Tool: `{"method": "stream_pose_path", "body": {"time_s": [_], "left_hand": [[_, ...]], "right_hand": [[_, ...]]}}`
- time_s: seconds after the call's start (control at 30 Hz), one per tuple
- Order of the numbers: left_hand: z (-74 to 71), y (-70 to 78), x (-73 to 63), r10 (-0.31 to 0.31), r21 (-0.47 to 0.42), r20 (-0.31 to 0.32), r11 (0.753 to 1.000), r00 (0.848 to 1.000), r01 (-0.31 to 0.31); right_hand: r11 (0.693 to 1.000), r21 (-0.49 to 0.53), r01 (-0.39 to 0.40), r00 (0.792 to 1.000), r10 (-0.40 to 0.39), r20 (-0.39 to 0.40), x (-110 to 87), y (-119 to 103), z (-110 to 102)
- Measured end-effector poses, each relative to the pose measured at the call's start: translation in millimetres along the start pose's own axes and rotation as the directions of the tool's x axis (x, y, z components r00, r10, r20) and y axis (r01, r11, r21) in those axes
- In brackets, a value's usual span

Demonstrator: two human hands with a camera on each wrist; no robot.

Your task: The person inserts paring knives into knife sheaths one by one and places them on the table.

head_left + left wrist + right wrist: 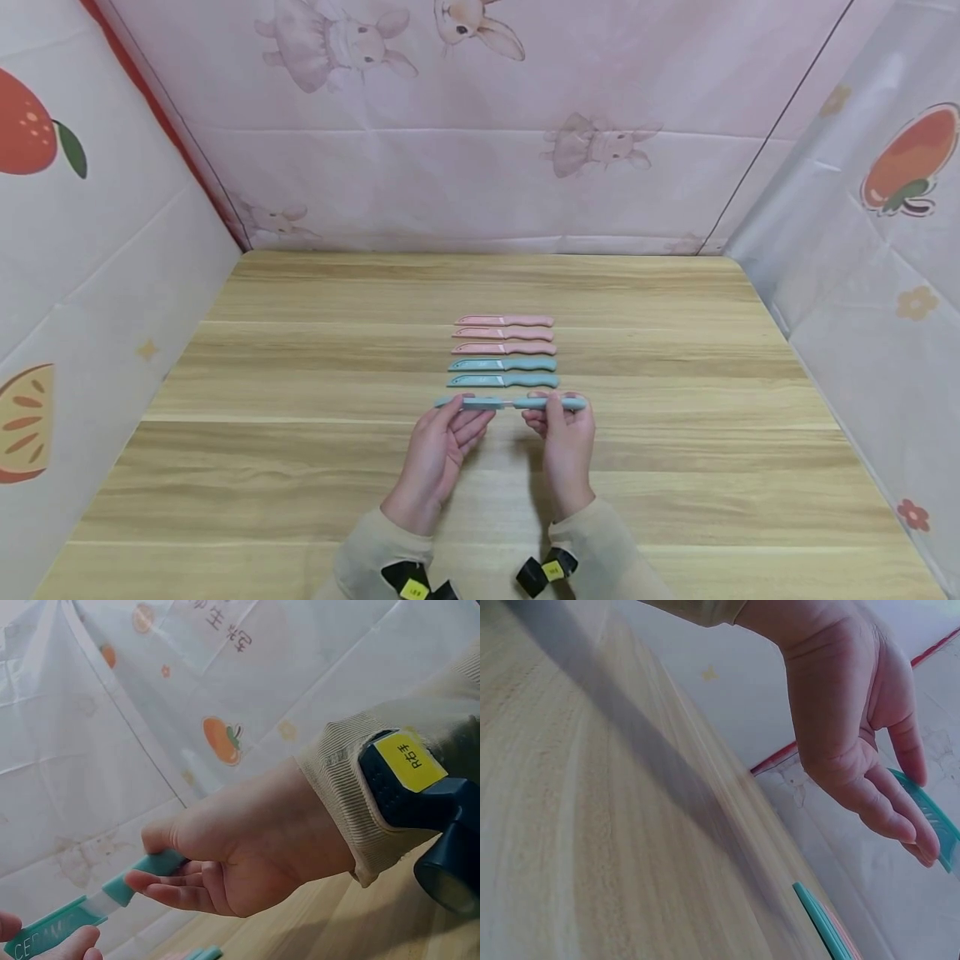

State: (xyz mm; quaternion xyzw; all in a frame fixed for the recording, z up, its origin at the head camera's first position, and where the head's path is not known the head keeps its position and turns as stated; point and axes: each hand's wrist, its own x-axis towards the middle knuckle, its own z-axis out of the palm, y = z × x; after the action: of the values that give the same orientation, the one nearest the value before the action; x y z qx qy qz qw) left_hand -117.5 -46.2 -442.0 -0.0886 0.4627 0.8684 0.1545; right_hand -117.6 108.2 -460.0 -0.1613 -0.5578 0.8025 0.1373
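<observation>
A teal paring knife with its sheath partly pulled off is held level above the table by both hands. My left hand pinches the teal sheath between thumb and fingers. The knife's handle is gripped by my right hand, thumb on the near side. In the left wrist view a short stretch of pale blade shows between sheath and handle, and the sheath carries white lettering. Just beyond the hands lie two sheathed teal knives and three sheathed pink knives, in parallel with handles to the right.
The wood-grain table extends around the hands. A pink rabbit-print curtain stands behind it, with white fruit-print sheets at the sides. Black wrist cameras with yellow labels sit at both sleeves.
</observation>
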Motion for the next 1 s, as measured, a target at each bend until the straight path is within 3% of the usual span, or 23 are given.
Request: {"method": "stream_pose_path", "body": {"time_s": [0.73, 0.9, 1.0], "left_hand": [[3.3, -6.0, 1.2, 0.013, -0.003, 0.002, 1.000, 1.000, -0.013], [5.5, -8.0, 2.0, 0.004, -0.007, 0.003, 1.000, 1.000, -0.004], [7.5, -8.5, 2.9, 0.013, 0.012, 0.019, 1.000, 1.000, -0.013]], "right_hand": [[1.000, 0.015, 0.012, 1.000, -0.012, -0.003, -0.8, 4.5, 1.3], [1.000, -0.003, -0.004, 1.000, 0.004, -0.010, -1.0, 3.5, 0.4], [0.999, 0.037, -0.021, 1.000, 0.021, 0.006, 0.0, -0.2, -1.4]]}}
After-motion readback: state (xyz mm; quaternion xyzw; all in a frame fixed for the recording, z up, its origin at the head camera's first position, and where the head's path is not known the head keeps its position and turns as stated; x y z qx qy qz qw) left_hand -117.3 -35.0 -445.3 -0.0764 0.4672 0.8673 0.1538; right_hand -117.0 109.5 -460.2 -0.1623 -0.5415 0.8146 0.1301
